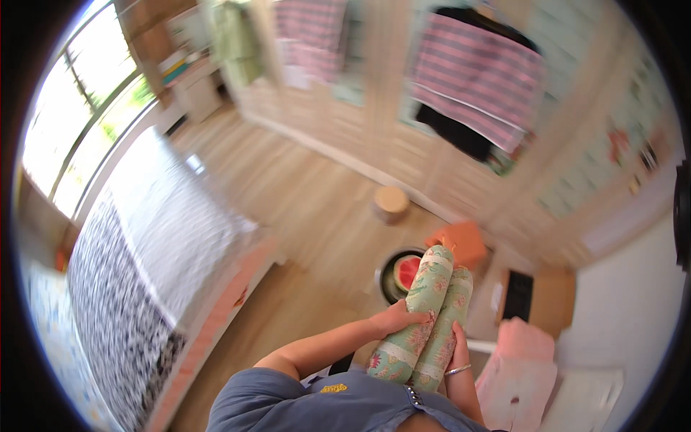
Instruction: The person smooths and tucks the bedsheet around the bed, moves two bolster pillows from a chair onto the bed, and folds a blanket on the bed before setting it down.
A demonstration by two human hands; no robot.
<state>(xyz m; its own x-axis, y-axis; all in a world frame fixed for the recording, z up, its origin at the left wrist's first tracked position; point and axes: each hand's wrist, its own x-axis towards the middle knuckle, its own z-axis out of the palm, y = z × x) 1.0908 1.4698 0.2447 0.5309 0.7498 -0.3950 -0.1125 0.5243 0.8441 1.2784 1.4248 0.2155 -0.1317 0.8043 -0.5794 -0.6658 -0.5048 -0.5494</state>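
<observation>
Two long green floral bolster pillows lie side by side against my front, pointing away from me. My left hand (403, 317) is closed around the side of the left bolster pillow (426, 291), its thumb across the top. On the other side, my right hand (459, 349), with a bracelet at the wrist, grips the right bolster pillow (452, 308). White bands cross both pillows, and the left one ends in an orange gathered tip. My right fingers are partly hidden behind the pillow.
A bed (155, 237) with grey and patterned covers stands at left. On the wooden floor are a round stool (391, 204), a dark round container (387, 279) with a watermelon-patterned thing, an orange box (464, 241) and a cardboard box (554, 299). Clothes (479, 79) hang on the wardrobe doors.
</observation>
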